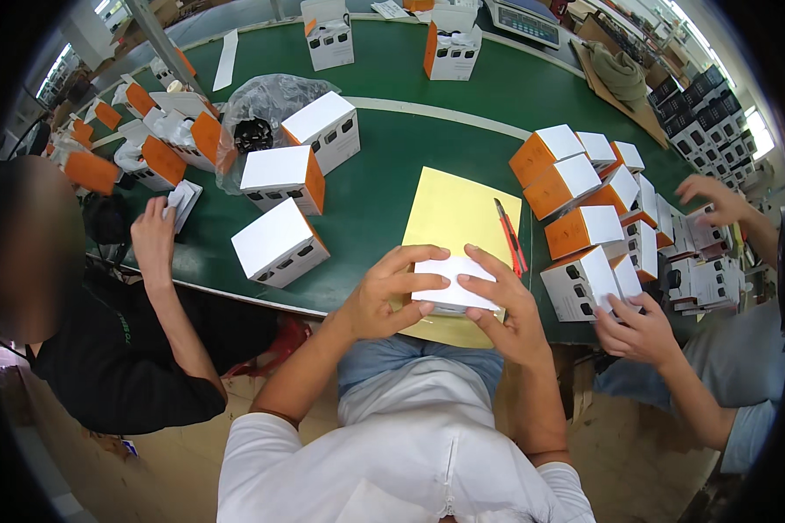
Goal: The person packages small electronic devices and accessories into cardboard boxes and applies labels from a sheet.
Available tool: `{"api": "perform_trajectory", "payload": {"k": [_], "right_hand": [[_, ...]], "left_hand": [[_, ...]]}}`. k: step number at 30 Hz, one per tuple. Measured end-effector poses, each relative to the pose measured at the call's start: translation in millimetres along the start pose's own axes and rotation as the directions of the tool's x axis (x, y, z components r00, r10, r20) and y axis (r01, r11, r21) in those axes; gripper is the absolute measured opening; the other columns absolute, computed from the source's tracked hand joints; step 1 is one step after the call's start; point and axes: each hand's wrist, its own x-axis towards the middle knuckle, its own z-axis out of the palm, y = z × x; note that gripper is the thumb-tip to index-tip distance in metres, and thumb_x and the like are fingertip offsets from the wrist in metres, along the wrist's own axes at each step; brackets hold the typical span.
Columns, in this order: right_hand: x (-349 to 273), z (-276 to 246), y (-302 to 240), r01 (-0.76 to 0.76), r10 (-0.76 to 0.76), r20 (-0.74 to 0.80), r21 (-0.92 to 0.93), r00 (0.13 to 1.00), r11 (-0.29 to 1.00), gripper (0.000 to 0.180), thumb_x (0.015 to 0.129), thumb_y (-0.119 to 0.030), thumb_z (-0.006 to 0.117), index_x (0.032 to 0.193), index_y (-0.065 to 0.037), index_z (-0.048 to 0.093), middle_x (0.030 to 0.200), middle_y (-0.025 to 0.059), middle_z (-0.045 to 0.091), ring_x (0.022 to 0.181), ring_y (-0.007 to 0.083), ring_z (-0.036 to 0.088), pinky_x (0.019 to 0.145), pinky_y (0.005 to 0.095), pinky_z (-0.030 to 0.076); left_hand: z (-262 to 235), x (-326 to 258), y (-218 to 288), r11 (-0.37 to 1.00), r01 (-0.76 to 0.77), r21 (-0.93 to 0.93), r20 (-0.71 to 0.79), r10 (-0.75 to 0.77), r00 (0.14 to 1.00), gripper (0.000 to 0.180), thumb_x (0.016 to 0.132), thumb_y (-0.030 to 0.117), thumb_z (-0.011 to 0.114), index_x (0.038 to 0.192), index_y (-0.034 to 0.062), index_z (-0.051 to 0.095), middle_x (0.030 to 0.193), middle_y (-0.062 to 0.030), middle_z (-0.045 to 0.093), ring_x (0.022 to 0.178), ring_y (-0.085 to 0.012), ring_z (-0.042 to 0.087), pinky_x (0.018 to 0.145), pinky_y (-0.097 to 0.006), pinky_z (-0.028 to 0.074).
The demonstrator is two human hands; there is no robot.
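Note:
Between both my hands, at the table's near edge, is a small white box [453, 270] with its plain white face up. My left hand [392, 292] grips its left side, thumb and fingers bent over the edge. From the right, my right hand [508, 305] closes on it with fingertips pressed on the top. Beneath the box lies a yellow sheet [445, 209], and a red and black utility knife [510, 237] rests on its right part. Nearest on the left stands a closed white and orange box [279, 244] with printed pictures on its side.
Two more closed boxes [283, 179] and a clear plastic bag [270, 100] stand left. Many white and orange boxes [584, 227] crowd the right, by a co-worker's hand [637, 331]. Another co-worker's hand [154, 235] works at far left. Open boxes [330, 39] stand on the green table [384, 70].

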Motion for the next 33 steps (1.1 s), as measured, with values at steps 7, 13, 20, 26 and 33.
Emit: {"api": "perform_trajectory", "payload": {"k": [7,13,20,26,33], "right_hand": [[-6,1,-20,0.048,-0.061,-0.013,-0.463,0.998,0.885,0.048,0.089,-0.012,0.071,0.137,-0.012,0.066,0.146,0.0202,0.053,0.136,0.0433,0.050,0.113,0.0476,0.040],[-17,11,8,0.169,-0.186,0.005,-0.439,0.983,0.882,0.048,0.086,-0.013,0.075,0.133,-0.018,0.070,0.148,0.0198,0.051,0.136,0.0438,0.050,0.112,0.0497,0.042],[-22,29,14,0.079,-0.112,-0.166,-0.197,0.980,0.977,0.052,0.080,-0.002,0.079,0.129,-0.018,0.073,0.158,0.0290,0.038,0.143,0.0457,0.045,0.111,0.0493,0.047],[-19,25,14,0.037,-0.051,-0.153,-0.092,0.987,0.995,0.047,0.080,0.002,0.079,0.124,-0.014,0.075,0.156,0.0271,0.039,0.144,0.0436,0.045,0.108,0.0507,0.050],[-17,23,14,0.024,-0.034,-0.139,-0.073,0.990,0.997,0.046,0.081,0.002,0.078,0.124,-0.014,0.076,0.156,0.0249,0.039,0.142,0.0418,0.046,0.108,0.0513,0.049]], "left_hand": [[-6,0,6,0.849,-0.294,0.439,0.019,0.319,0.948,0.036,0.081,0.015,0.077,0.117,0.0122,0.074,0.136,-0.0127,0.064,0.123,-0.0359,0.062,0.106,-0.050,0.050],[-2,-6,4,0.834,-0.298,0.465,0.044,0.315,0.948,0.034,0.084,0.012,0.074,0.118,0.0137,0.072,0.129,-0.0077,0.071,0.125,-0.0343,0.063,0.114,-0.054,0.044],[13,-20,-1,0.943,-0.190,0.275,-0.114,0.228,0.967,0.027,0.088,0.010,0.074,0.115,0.0105,0.073,0.128,-0.0105,0.072,0.129,-0.0353,0.062,0.115,-0.053,0.043],[-7,-7,15,0.984,-0.110,0.140,-0.062,0.120,0.991,0.017,0.085,0.011,0.080,0.100,0.0051,0.074,0.121,-0.0122,0.074,0.126,-0.0356,0.064,0.111,-0.050,0.047],[-13,-4,7,0.916,-0.278,0.288,0.046,0.277,0.960,0.020,0.085,0.013,0.081,0.100,0.0039,0.071,0.119,-0.0117,0.075,0.125,-0.0358,0.065,0.107,-0.048,0.051]]}}
